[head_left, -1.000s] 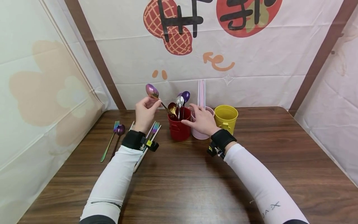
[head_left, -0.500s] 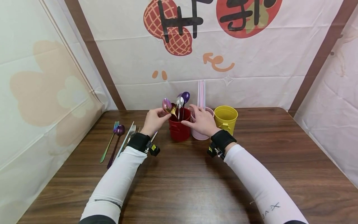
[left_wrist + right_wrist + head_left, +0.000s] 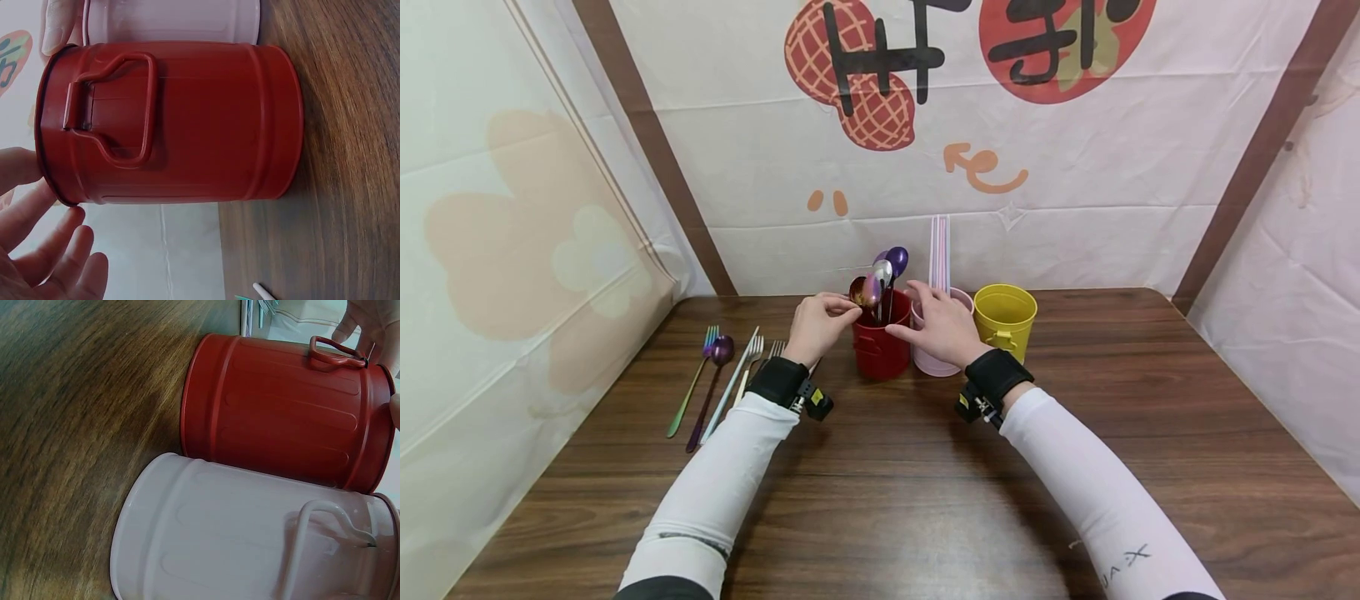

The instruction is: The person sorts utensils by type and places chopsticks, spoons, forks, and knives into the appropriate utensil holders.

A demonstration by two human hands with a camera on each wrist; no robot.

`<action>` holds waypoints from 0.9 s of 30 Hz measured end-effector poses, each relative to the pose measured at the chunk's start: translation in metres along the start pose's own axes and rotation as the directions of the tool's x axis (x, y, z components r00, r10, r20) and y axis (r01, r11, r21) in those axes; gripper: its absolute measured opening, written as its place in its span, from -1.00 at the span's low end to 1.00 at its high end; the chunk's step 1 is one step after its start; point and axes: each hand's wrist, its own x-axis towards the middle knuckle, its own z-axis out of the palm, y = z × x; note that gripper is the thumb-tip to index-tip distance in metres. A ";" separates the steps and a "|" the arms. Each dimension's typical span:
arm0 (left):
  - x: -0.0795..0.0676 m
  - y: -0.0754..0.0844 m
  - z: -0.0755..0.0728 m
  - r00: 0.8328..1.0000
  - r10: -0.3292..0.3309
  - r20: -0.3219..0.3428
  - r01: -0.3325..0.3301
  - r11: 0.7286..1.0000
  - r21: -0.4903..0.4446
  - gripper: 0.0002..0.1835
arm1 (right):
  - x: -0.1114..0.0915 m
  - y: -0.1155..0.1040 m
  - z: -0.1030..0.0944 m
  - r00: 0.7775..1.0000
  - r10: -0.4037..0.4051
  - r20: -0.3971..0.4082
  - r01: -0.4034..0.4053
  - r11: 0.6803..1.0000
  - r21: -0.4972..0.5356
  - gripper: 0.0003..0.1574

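- at centre of the head view: red metal bucket holding upright and leaning metal spoons, one blurred
- at its left rim: left hand, fingers loosely curved, thumb tip close to index finger
- at its right rim: right hand, fingers and thumb spread
- just right: pale pink metal bucket with pastel sticks; beyond, yellow metal bucket
- left of centre, on brown wood-grain surface: rainbow fork, purple metal spoon
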 end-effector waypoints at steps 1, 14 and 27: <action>0.000 0.000 0.000 1.000 -0.001 -0.005 0.001 1.000 -0.005 -0.78 | 0.000 0.000 0.000 1.000 0.002 0.002 -0.002 1.000 0.001 0.09; -0.012 0.000 -0.016 1.000 0.015 0.003 -0.015 1.000 -0.002 -0.82 | -0.001 -0.001 -0.003 1.000 0.010 0.011 -0.010 1.000 0.016 0.08; -0.035 -0.014 -0.047 0.998 -0.028 0.060 0.022 0.996 0.086 -0.75 | -0.001 -0.001 -0.002 1.000 0.000 0.017 -0.001 1.000 0.025 0.08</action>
